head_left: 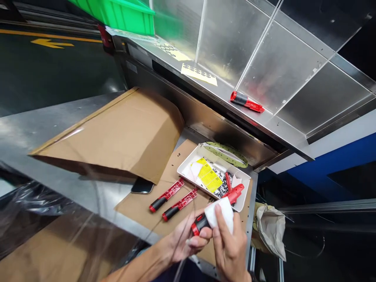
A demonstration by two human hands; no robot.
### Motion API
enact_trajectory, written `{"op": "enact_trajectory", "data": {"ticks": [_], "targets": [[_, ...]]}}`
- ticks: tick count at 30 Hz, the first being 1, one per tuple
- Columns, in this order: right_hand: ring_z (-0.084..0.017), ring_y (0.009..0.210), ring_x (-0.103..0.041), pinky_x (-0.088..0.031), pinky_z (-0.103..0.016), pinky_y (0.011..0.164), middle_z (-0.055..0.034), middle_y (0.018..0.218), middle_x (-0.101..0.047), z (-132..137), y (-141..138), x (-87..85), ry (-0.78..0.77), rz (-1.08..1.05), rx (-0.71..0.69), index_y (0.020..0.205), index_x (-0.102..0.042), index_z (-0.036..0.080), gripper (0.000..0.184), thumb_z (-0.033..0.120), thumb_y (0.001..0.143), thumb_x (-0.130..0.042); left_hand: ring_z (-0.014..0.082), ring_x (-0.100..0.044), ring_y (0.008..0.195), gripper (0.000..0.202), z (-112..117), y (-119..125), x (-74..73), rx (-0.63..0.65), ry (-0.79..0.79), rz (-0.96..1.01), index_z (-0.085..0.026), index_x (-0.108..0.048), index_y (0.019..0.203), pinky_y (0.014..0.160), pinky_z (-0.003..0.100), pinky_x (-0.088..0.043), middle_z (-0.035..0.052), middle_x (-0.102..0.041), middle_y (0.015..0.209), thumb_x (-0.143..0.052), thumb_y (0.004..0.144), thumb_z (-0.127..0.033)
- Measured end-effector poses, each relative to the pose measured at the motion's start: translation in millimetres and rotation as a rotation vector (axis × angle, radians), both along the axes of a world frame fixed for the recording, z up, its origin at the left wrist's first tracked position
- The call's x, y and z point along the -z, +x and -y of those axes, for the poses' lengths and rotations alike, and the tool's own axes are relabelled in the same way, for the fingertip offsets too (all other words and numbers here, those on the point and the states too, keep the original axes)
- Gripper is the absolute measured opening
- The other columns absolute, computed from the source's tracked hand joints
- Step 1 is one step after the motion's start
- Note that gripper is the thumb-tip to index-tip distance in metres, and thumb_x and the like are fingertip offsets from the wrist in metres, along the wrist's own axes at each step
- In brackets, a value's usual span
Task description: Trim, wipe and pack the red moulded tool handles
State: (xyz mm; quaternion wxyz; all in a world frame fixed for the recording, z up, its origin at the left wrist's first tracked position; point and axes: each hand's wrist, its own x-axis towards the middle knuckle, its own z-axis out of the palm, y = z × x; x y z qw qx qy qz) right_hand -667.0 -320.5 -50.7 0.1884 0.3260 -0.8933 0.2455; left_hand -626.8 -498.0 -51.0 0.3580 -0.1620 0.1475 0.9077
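Observation:
My left hand (pixel 185 239) grips the black end of a red-and-black plastic tool housing (pixel 236 192), tilted up over the tray. A folded white wipe (pixel 230 213) is wrapped around its middle, and my right hand (pixel 232 246) pinches the wipe against it. Part of the housing is hidden under the wipe. Two red-and-black housing halves (pixel 167 194) lie open side up on the cardboard to the left. Just beyond my hands, a white tray (pixel 184 166) holds a yellow label sheet (pixel 210 176), many small black parts and a thin red piece.
A large cardboard piece (pixel 117 133) lies on the metal bench at left, partly over a phone (pixel 142 186). On the metal shelf are a red-and-black housing (pixel 246 102), label sheets (pixel 199 74) and a green bin (pixel 123 15). A white bag (pixel 273 231) hangs at right.

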Motion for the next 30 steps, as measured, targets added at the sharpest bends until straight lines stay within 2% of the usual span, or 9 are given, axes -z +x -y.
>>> {"op": "enact_trajectory", "data": {"ticks": [4, 8, 12, 15, 19, 23, 26, 29, 30], "targets": [[-0.017, 0.065, -0.061, -0.051, -0.028, 0.057, -0.0103, 0.091, -0.064, 0.9, 4.6, -7.7, -0.026, -0.003, 0.115, 0.141, -0.058, 0.024, 0.043, 0.034, 0.103, -0.040, 0.0011, -0.017, 0.032, 0.042, -5.5, 1.9, -6.6, -0.030, -0.118, -0.008, -0.017, -0.055, 0.073, 0.034, 0.016, 0.001, -0.0052, -0.044, 0.047, -0.067, 0.084, -0.056], [-0.016, 0.065, -0.060, -0.050, -0.026, 0.056, -0.0084, 0.087, -0.062, 7.1, 9.8, -13.0, -0.032, -0.019, -0.009, 0.142, -0.057, 0.026, 0.043, 0.031, 0.102, -0.041, 0.0024, -0.022, 0.033, 0.053, -10.8, 2.7, -13.5, -0.098, -0.338, -0.056, -0.017, -0.054, 0.068, 0.036, 0.018, -0.003, -0.0025, -0.046, 0.045, -0.062, 0.082, -0.068], [-0.016, 0.063, -0.059, -0.048, -0.026, 0.054, -0.0100, 0.088, -0.062, 9.6, 10.8, -10.5, -0.053, -0.065, 0.078, 0.142, -0.057, 0.023, 0.043, 0.029, 0.102, -0.042, 0.0042, -0.026, 0.032, 0.051, -12.2, 2.3, -15.0, -0.086, -0.410, -0.099, -0.019, -0.056, 0.072, 0.037, 0.019, -0.007, -0.0017, -0.048, 0.046, -0.062, 0.081, -0.069], [-0.015, 0.063, -0.059, -0.048, -0.026, 0.055, -0.0107, 0.092, -0.064, 9.3, 8.8, -7.3, -0.036, -0.031, 0.002, 0.141, -0.058, 0.025, 0.042, 0.029, 0.102, -0.043, 0.0050, -0.028, 0.032, 0.056, -11.7, 3.0, -13.9, -0.090, -0.470, -0.104, -0.019, -0.052, 0.063, 0.036, 0.020, -0.009, -0.0009, -0.047, 0.045, -0.062, 0.077, -0.072], [-0.017, 0.065, -0.060, -0.049, -0.027, 0.057, -0.0105, 0.089, -0.064, 7.8, 5.3, -4.9, -0.058, -0.065, 0.108, 0.139, -0.060, 0.022, 0.042, 0.029, 0.102, -0.042, 0.0048, -0.027, 0.033, 0.049, -12.0, 5.1, -9.0, -0.094, -0.416, -0.133, -0.023, -0.057, 0.077, 0.037, 0.019, -0.010, -0.0038, -0.050, 0.046, -0.064, 0.076, -0.071], [-0.016, 0.063, -0.058, -0.049, -0.026, 0.057, -0.0097, 0.089, -0.064, 6.8, 5.7, -4.9, -0.015, -0.049, 0.019, 0.139, -0.060, 0.025, 0.041, 0.031, 0.102, -0.042, 0.0042, -0.030, 0.033, 0.049, -11.7, 4.4, -2.9, -0.122, -0.396, -0.142, -0.021, -0.055, 0.072, 0.036, 0.017, -0.012, -0.0023, -0.052, 0.048, -0.061, 0.082, -0.069], [-0.016, 0.064, -0.058, -0.049, -0.026, 0.057, -0.0099, 0.088, -0.063, 5.0, 3.7, -5.7, -0.024, -0.089, 0.078, 0.138, -0.060, 0.022, 0.041, 0.031, 0.102, -0.042, 0.0024, -0.026, 0.031, 0.039, -6.8, 1.5, -0.6, -0.058, -0.217, -0.092, -0.019, -0.056, 0.080, 0.035, 0.014, -0.007, -0.0040, -0.052, 0.049, -0.059, 0.089, -0.057], [-0.016, 0.065, -0.058, -0.048, -0.025, 0.056, -0.0086, 0.085, -0.061, 2.8, -1.4, -7.7, -0.008, -0.130, 0.026, 0.135, -0.063, 0.021, 0.040, 0.030, 0.103, -0.042, 0.0001, -0.013, 0.032, 0.041, 0.5, -1.1, 3.5, 0.045, -0.055, -0.057, -0.015, -0.050, 0.070, 0.034, 0.012, -0.004, -0.0079, -0.041, 0.046, -0.049, 0.096, -0.047], [-0.015, 0.062, -0.056, -0.047, -0.024, 0.054, -0.0077, 0.083, -0.060, 2.1, -3.5, -8.9, 0.006, -0.157, 0.064, 0.134, -0.064, 0.020, 0.040, 0.031, 0.103, -0.042, -0.0004, -0.010, 0.033, 0.043, 2.6, -1.5, 5.7, 0.056, -0.030, -0.068, -0.015, -0.047, 0.066, 0.034, 0.011, -0.005, -0.0090, -0.037, 0.046, -0.047, 0.098, -0.045]]}}
